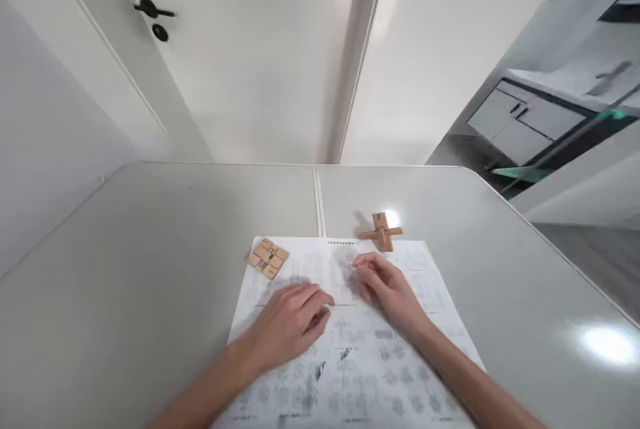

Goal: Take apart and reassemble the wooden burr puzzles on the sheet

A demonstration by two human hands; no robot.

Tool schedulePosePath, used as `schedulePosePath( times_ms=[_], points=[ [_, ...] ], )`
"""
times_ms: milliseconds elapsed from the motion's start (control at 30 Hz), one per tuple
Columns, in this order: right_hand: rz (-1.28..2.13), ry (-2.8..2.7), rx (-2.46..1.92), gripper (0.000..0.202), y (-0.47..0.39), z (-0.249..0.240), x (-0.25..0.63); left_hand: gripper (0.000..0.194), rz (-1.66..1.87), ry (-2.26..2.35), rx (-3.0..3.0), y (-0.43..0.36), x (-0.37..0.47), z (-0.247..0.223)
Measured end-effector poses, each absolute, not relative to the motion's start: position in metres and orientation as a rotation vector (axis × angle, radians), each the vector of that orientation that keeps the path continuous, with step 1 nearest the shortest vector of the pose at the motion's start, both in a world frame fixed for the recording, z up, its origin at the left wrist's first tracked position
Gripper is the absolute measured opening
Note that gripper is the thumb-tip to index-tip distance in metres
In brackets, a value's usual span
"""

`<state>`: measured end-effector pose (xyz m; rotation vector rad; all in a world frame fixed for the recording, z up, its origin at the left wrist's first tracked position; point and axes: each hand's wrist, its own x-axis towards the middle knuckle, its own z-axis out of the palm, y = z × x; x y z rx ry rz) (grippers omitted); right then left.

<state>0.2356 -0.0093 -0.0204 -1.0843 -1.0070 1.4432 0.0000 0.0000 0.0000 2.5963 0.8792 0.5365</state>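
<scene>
My left hand rests palm down over the printed sheet, fingers loosely bent and a gap between them and the thumb. It holds nothing. My right hand hovers over or rests on the sheet's upper part; which one I cannot tell. Its index finger reaches forward, the other fingers curl loosely, and nothing shows in its grasp. Just beyond it, at the sheet's top edge, is a cross-shaped assembly of wooden puzzle pieces. A squarish group of wooden pieces lies at the sheet's top left corner, beyond my left hand. Neither hand touches the wood.
The sheet, with rows of small blurred diagrams, lies on a grey table with a seam across its far half. Behind stands a white door with a black handle. A white cabinet is at the far right.
</scene>
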Motion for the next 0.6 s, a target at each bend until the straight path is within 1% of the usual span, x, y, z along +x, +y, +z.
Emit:
schedulePosePath(
  times_ms=[133,300,433,600],
  points=[
    [1.614,-0.701,-0.944,0.025,-0.002,-0.013,0.240,0.009,0.519,0.866,2.597,0.000,0.001,0.002],
    [1.773,-0.289,-0.700,0.023,0.004,-0.012,0.249,0.010,0.497,0.883,2.580,-0.001,0.001,0.004],
    [1.805,-0.053,-0.538,0.021,0.007,-0.015,0.253,0.011,0.501,0.877,2.568,-0.001,0.000,0.004],
    [1.783,0.108,-0.457,0.015,0.009,-0.013,0.254,0.011,0.496,0.879,2.560,0.000,0.000,0.003]
  ],
)
